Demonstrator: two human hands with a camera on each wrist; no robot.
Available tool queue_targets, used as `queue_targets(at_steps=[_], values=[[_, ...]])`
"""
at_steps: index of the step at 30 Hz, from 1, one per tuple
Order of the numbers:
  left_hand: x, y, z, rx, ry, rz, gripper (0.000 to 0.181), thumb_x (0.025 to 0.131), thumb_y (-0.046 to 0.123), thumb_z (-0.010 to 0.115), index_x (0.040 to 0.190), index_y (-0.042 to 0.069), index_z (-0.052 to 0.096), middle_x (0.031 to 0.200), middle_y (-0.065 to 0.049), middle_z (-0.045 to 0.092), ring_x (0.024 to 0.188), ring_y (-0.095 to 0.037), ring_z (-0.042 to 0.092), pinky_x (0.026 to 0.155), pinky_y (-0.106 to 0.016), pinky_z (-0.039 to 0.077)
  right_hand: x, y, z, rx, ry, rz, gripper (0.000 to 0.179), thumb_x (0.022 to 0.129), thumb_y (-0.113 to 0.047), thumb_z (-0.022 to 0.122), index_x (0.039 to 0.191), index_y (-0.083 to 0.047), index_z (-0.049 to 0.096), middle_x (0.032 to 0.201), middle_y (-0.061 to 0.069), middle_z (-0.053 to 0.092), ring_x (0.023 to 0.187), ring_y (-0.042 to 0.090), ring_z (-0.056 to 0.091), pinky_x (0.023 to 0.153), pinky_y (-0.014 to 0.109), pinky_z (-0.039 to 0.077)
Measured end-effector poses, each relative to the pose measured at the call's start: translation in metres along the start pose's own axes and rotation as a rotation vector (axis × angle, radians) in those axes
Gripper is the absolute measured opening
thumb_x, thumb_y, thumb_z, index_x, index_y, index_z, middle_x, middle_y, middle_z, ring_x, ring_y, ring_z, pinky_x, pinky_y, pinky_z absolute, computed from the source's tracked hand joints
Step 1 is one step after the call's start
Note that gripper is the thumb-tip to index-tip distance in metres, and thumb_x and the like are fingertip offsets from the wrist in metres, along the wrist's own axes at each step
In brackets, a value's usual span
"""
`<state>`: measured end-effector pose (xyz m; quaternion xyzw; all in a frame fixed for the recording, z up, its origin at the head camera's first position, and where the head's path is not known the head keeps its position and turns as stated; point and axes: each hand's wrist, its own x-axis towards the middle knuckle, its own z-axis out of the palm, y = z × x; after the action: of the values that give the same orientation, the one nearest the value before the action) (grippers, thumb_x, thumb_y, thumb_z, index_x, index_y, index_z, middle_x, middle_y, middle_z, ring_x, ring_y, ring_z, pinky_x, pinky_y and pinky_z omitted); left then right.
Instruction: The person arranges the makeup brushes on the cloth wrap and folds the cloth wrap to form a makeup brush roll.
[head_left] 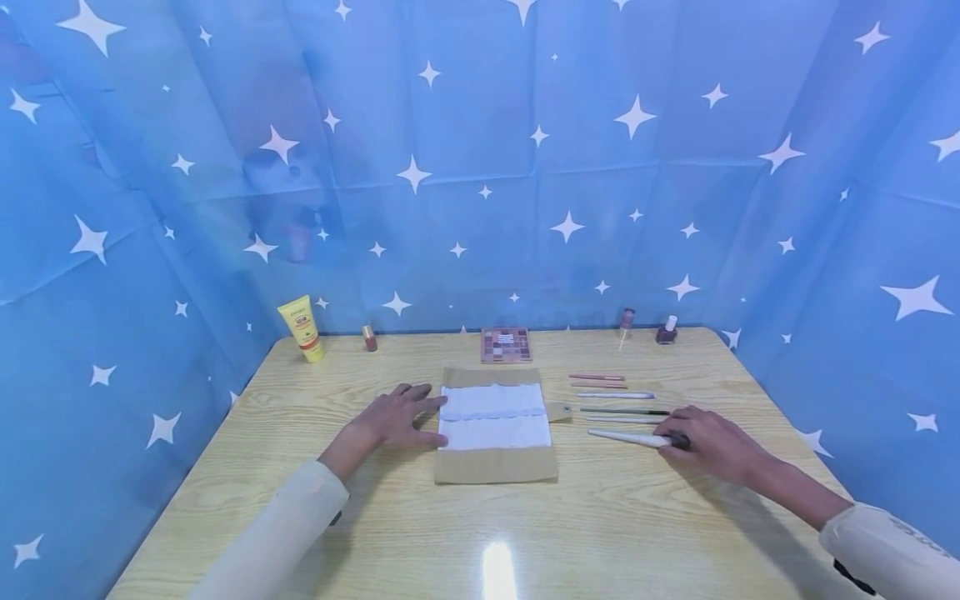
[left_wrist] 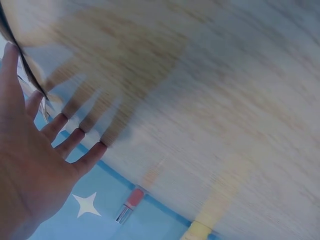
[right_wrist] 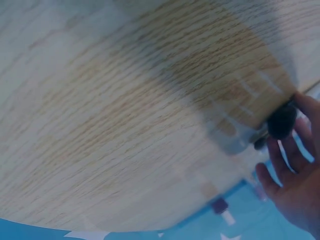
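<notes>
A tan fabric roll with a white lining lies unfolded mid-table, a snap tab at its right side. My left hand rests at the roll's left edge, fingers spread and touching it. To the right, my right hand pinches a makeup brush with a white handle near its dark bristle head; the handle points left. Just behind it lie a green-handled brush and a thin white one, their right ends partly hidden by the fingers.
Farther back lie another white-handled tool and two pink sticks. Along the rear edge stand a yellow tube, a small lipstick, an eyeshadow palette, a lip gloss tube and dark nail polish. Blue starred cloth surrounds the table.
</notes>
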<state>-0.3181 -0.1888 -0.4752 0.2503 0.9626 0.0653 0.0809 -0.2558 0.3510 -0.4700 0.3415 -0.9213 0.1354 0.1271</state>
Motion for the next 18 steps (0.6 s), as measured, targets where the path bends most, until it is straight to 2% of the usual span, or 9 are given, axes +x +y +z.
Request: queue_targets(at_steps=[4,7,10,14,18], values=[[-0.001,-0.001,0.001,0.015,0.009,0.006,0.085,0.089,0.079,0.057,0.159,0.033,0.043,0.167,-0.011,0.034,0.151,-0.041,0.033,0.114,-0.067,0.036,0.001,-0.001,-0.003,0.033,-0.069,0.081,0.018,0.089,-0.018,0.083,0.105,-0.016,0.077,0.095,-0.008,0.065,0.076,0.001,0.048,0.06,0.023,0.041],[-0.001,-0.001,0.001,0.02,0.013,0.007,0.084,0.089,0.078,0.058,0.159,0.033,0.044,0.167,-0.011,0.034,0.15,-0.041,0.034,0.113,-0.067,0.037,0.003,0.001,-0.004,0.107,-0.086,0.1,0.019,0.09,-0.019,0.083,0.107,-0.014,0.076,0.094,-0.008,0.063,0.074,0.0,0.047,0.058,0.022,0.041],[0.0,-0.001,0.001,0.029,0.013,0.002,0.084,0.089,0.079,0.058,0.159,0.034,0.044,0.167,-0.011,0.034,0.151,-0.041,0.033,0.114,-0.067,0.036,0.004,0.005,-0.005,0.214,-0.049,0.074,0.02,0.088,-0.013,0.084,0.106,-0.011,0.075,0.09,-0.005,0.063,0.069,-0.001,0.044,0.054,0.021,0.038],[0.002,-0.003,0.002,0.035,0.021,0.004,0.085,0.088,0.08,0.058,0.159,0.035,0.044,0.168,-0.01,0.033,0.152,-0.042,0.031,0.115,-0.068,0.034,0.005,0.013,-0.004,0.295,0.032,0.034,0.023,0.084,-0.004,0.086,0.104,-0.009,0.075,0.089,0.0,0.069,0.071,-0.001,0.051,0.057,0.022,0.043],[0.002,-0.004,0.004,0.033,0.025,0.012,0.085,0.088,0.079,0.058,0.158,0.034,0.045,0.167,-0.011,0.034,0.152,-0.042,0.03,0.115,-0.069,0.034,0.009,0.017,-0.008,0.365,0.033,0.078,0.023,0.086,-0.005,0.084,0.106,-0.007,0.075,0.093,-0.002,0.072,0.077,0.001,0.06,0.064,0.023,0.051]])
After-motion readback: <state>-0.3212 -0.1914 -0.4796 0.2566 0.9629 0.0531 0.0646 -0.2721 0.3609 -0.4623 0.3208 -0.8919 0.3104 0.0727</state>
